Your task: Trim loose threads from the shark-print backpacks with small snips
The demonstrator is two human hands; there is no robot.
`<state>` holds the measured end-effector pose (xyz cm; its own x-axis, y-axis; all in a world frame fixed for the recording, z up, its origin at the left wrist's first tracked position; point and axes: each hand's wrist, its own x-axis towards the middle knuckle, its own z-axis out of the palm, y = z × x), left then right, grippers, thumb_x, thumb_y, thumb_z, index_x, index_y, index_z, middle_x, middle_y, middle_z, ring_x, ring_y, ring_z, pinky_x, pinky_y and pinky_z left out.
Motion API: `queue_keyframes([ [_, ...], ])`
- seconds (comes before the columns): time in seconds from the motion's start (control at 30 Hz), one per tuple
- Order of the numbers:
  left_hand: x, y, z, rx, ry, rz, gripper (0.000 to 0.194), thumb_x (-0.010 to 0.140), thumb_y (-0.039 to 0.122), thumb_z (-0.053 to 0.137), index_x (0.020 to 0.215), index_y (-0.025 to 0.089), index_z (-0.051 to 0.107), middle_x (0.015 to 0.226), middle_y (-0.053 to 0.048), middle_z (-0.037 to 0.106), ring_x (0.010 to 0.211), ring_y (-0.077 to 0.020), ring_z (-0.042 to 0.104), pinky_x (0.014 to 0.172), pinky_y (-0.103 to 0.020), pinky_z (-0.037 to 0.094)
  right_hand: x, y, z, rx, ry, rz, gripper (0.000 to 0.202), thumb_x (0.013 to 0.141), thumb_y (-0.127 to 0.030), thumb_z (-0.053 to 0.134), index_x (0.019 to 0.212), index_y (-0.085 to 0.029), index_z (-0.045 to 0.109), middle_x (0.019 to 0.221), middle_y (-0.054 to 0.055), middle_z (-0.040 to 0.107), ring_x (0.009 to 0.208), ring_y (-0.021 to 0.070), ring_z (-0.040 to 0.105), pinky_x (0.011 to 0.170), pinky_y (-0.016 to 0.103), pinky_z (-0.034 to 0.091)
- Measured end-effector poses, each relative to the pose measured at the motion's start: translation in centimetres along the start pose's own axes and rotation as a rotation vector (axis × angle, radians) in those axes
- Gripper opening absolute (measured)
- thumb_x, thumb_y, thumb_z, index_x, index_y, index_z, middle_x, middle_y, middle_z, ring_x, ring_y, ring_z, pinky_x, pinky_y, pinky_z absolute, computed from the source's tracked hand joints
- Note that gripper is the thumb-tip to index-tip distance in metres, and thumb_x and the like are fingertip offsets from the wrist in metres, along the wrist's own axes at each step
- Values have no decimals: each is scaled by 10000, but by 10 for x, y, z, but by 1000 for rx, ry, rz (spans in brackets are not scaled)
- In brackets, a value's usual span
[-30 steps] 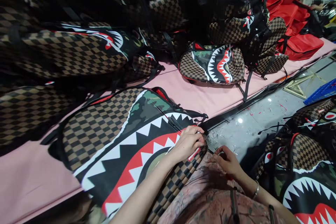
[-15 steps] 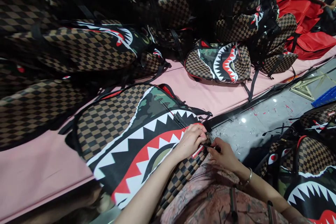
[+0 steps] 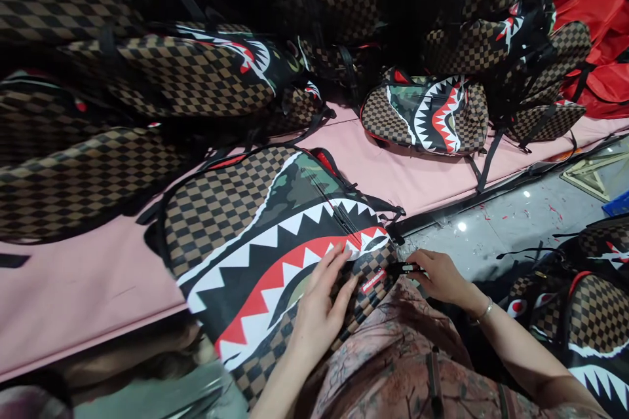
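A checkered brown backpack (image 3: 230,222) with a shark-mouth and camouflage print lies on the pink table (image 3: 88,288) right in front of me. My left hand (image 3: 319,304) rests flat on its front, fingers spread, near a small red label (image 3: 373,280). My right hand (image 3: 439,275) pinches a small black zipper pull (image 3: 405,268) at the bag's right corner, over the table edge.
Several more checkered shark backpacks are piled across the back of the table, one lying alone (image 3: 427,114) at the right. Red bags (image 3: 599,26) sit far right. More shark backpacks (image 3: 584,301) stand on the grey floor (image 3: 496,229) beside me.
My left hand let go of the bag's corner and slid down to lie flat on its front. My right hand moved up to the corner and took the zipper pull.
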<state>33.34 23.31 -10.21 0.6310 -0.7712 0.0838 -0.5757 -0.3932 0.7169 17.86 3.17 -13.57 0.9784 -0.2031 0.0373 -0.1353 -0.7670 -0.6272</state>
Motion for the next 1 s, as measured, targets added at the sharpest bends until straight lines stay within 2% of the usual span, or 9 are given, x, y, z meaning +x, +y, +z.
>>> queue_keyframes([
  [0.13,-19,-2,9,-103,62,-107,247,844,328,465,1059,234,542,1208,-71,525,1135,-215,481,978,-424,388,3,0,-6,-34,-41,-50,133,851,-192,502,979,-195,538,860,51,586,724,170,526,616,243,330],
  [0.23,-27,-4,15,-193,95,-157,198,840,316,471,998,223,546,1178,-71,537,1101,-208,501,978,-424,384,6,0,1,108,-45,-58,126,846,-219,508,965,-196,541,849,48,582,736,164,517,629,245,337],
  [0.37,-31,-8,23,-276,125,-187,167,837,310,476,951,208,542,1161,-79,533,1089,-203,506,977,-414,379,11,-4,20,657,27,61,271,811,-455,536,880,-195,501,747,17,534,596,121,461,558,231,346],
  [0.43,-31,-11,27,-295,116,-183,155,835,309,479,931,202,538,1150,-82,531,1081,-202,508,966,-410,387,15,-8,24,1000,138,205,426,776,-617,482,838,-197,452,665,-13,459,446,73,318,445,205,279],
  [0.5,-30,-11,30,-272,99,-161,151,830,313,490,919,199,534,1136,-86,529,1068,-205,510,953,-412,394,19,-9,20,1187,223,318,496,730,-683,478,824,-199,427,620,-36,389,407,50,199,396,193,199],
  [0.6,-25,-5,31,-147,61,-79,179,809,326,527,937,201,533,1133,-93,520,1067,-221,497,929,-417,405,23,-4,10,1142,179,341,438,704,-591,593,852,-198,469,617,-39,384,437,59,256,408,187,212],
  [0.8,0,21,39,128,-33,140,230,807,285,523,1019,213,575,1137,-93,529,1036,-249,494,865,-426,423,14,20,15,856,115,215,284,793,-421,575,954,-192,530,722,-6,504,636,122,471,581,229,379],
  [0.9,12,26,47,57,-18,81,170,832,241,446,842,196,610,1036,-76,581,958,-221,537,821,-385,451,7,26,16,676,89,177,232,808,-382,567,926,-183,552,794,18,559,683,137,503,616,244,389],
  [1.0,17,20,50,-138,28,-100,184,822,260,450,745,183,599,989,-63,606,899,-187,570,825,-351,461,4,28,10,526,38,116,204,838,-366,533,900,-177,580,748,16,570,642,133,494,590,239,367],
])
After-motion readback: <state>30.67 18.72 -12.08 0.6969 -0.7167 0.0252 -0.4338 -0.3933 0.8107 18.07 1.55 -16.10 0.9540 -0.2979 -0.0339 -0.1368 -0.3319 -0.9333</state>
